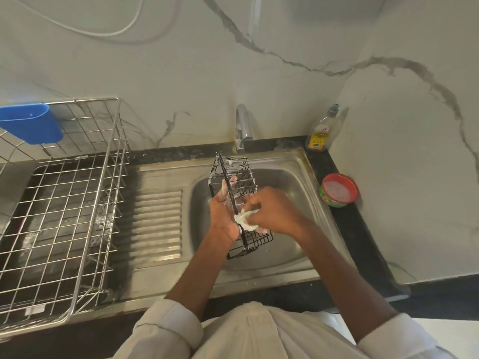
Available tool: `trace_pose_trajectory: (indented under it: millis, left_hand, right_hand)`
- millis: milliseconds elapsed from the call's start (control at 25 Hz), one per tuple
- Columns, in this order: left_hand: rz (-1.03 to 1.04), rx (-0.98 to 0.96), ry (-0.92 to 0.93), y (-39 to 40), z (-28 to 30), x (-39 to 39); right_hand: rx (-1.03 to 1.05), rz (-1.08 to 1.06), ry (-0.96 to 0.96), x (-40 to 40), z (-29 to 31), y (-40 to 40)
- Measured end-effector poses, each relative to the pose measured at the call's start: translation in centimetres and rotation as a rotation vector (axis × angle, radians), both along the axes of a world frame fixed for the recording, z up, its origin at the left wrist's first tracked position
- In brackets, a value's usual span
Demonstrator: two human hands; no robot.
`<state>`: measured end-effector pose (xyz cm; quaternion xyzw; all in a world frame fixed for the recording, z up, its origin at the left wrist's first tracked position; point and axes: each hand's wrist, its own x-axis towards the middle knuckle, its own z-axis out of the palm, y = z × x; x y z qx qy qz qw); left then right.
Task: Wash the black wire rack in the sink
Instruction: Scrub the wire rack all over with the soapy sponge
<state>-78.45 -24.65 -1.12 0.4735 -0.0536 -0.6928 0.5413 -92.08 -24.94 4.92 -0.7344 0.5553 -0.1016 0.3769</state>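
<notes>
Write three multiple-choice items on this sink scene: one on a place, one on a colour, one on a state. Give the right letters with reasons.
1. Where is the soap bottle?
A. In the drying rack
B. On the counter corner right of the tap
C. In the sink

2. What colour is the cup hung on the drying rack?
A. Blue
B. Red
C. Black

3. What is the right hand doing?
A. Hanging idle
B. Turning the tap
C. Gripping a soapy sponge against the black wire rack

Answers: 1 B, the bottle stands by the wall corner. 2 A, the cup is plainly blue. 3 C, its fingers curl round the sponge while the left hand holds the rack.
</notes>
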Motion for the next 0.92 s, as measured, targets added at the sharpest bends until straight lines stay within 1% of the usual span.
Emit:
trace_pose_trajectory:
  millis: [80,160,200,240,320,360,400,440,480,520,600,680,720,800,840,920]
  left_hand:
    - [-0.046,0.061,-0.056,0.1,0.0,-0.3]
    - [-0.077,0.081,-0.089,0.4,0.1,-0.8]
    - [-0.076,0.089,-0.096,0.5,0.1,-0.8]
    - [-0.055,0.103,-0.084,0.5,-0.1,-0.8]
    - [-0.002,0.095,-0.025,0.5,0.3,-0.4]
    - [0.001,0.082,-0.015,0.4,0.4,-0.2]
    - [-0.018,0.085,-0.044,0.3,0.4,-0.1]
    - [-0.047,0.099,-0.096,0.3,0.5,-0.2]
    - [-0.068,0.100,-0.134,0.3,0.5,-0.5]
    - [-0.079,0.100,-0.141,0.3,0.4,-0.7]
    - [-0.057,0.096,-0.115,0.3,0.5,-1.1]
    - [-0.027,0.075,-0.103,0.0,0.2,-0.9]
    - [-0.042,0.057,-0.112,-0.1,0.0,-0.8]
    - [-0.097,0.033,-0.139,0.0,0.2,-1.3]
    - [-0.112,0.029,-0.156,0.0,0.2,-1.6]
    - [-0.137,0.015,-0.158,-0.2,0.3,-2.0]
  right_hand:
    - [-0.091,-0.157,-0.102,1.1,-0.5,-0.9]
    - [-0.200,-0.333,-0.236,2.5,-0.4,-1.0]
    - [-0.223,-0.346,-0.260,2.7,-0.5,-0.9]
    - [-0.199,-0.288,-0.235,2.5,-0.5,-0.6]
    - [-0.037,-0.098,-0.133,1.4,-0.7,0.3]
    - [-0.017,-0.047,-0.063,0.8,-0.9,0.5]
    - [-0.074,-0.063,0.002,0.5,-1.2,0.3]
    - [-0.159,-0.135,0.039,0.5,-1.3,-0.1]
    - [-0.223,-0.209,0.019,0.8,-1.2,-0.3]
    - [-0.240,-0.241,-0.050,1.3,-0.9,-0.4]
    - [-0.193,-0.173,-0.171,1.7,-0.8,-0.1]
    - [-0.150,-0.120,-0.118,1.4,-0.8,0.3]
    - [-0.166,-0.160,-0.085,1.2,-1.0,-0.1]
    - [-0.228,-0.307,-0.139,1.5,-1.2,-1.3]
    - [-0.281,-0.358,-0.172,1.9,-1.3,-2.1]
    - [-0.414,-0.411,-0.161,2.8,-1.1,-3.1]
